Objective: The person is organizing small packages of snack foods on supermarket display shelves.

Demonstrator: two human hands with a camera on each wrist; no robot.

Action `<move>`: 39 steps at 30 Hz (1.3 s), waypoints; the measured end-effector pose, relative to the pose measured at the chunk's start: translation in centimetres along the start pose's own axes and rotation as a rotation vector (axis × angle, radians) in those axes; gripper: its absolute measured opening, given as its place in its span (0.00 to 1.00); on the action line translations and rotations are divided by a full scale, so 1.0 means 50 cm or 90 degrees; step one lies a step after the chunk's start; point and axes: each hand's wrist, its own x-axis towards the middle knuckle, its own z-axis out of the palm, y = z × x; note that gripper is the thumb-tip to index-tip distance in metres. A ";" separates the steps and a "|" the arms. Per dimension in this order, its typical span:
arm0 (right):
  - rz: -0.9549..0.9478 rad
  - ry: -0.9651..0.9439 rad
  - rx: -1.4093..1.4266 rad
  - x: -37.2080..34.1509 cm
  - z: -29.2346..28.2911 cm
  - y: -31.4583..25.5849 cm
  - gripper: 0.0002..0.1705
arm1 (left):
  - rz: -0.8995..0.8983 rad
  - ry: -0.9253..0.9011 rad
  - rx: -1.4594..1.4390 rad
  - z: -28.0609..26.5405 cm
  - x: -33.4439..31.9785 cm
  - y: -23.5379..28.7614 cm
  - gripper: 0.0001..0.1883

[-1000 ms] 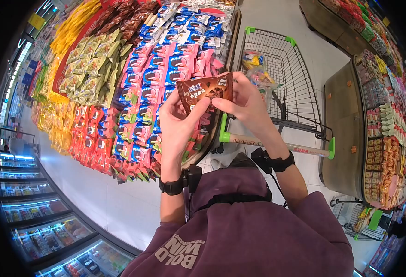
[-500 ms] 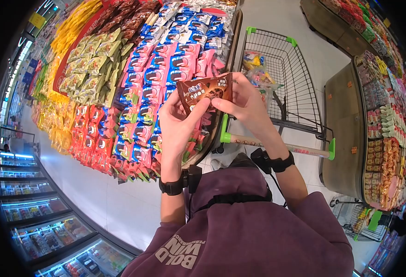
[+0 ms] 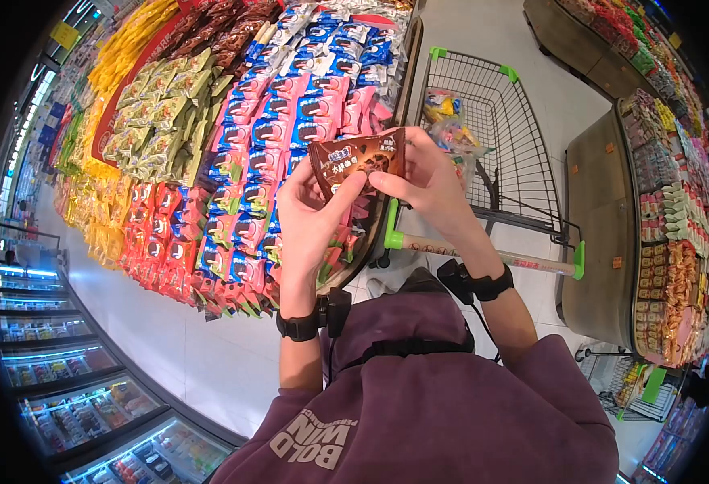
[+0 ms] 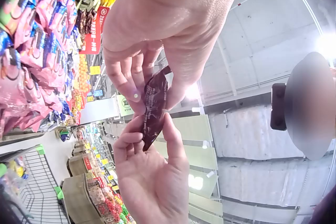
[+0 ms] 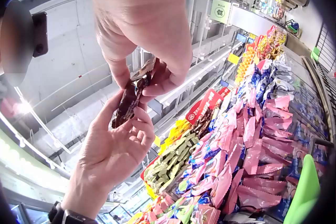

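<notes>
A brown snack packet (image 3: pixel 358 164) with a cookie picture and white lettering is held up in front of the chest, its printed front facing the head camera. My left hand (image 3: pixel 312 211) pinches its left end, thumb on the front and fingers behind. At the other end my right hand (image 3: pixel 435 184) grips it the same way, the two thumb tips close together near the packet's lower middle. Seen edge-on in the left wrist view, the packet (image 4: pixel 155 106) looks slim and slightly puffed. In the right wrist view the packet (image 5: pixel 131 95) sits between both hands' fingertips.
A sloping display of wrapped snacks (image 3: pixel 269 133) in pink, blue, green, red and yellow lies ahead and left. To the right stands a shopping cart (image 3: pixel 508 137) with bagged goods (image 3: pixel 455 133) inside. Another snack counter (image 3: pixel 604 218) lines the far right; freezers (image 3: pixel 88 403) run along the left.
The packet has tilted very slightly between the hands, so its lettering catches the light differently. Both hands keep their grip and place.
</notes>
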 end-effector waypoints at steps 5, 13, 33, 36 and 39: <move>0.003 0.000 0.006 -0.002 0.006 -0.005 0.29 | -0.006 0.003 0.006 -0.003 -0.002 0.001 0.16; 0.004 -0.016 0.010 -0.001 0.012 -0.003 0.28 | -0.012 0.004 0.007 -0.010 -0.007 0.006 0.16; -0.058 -0.022 -0.026 -0.012 0.013 0.001 0.23 | -0.011 -0.026 0.078 -0.017 -0.024 0.021 0.16; -0.097 -0.048 -0.086 -0.010 0.005 0.012 0.18 | 0.030 -0.034 0.103 -0.024 -0.028 0.016 0.16; -0.124 -0.074 -0.085 -0.013 0.008 0.007 0.17 | 0.065 -0.051 0.113 -0.036 -0.027 0.002 0.17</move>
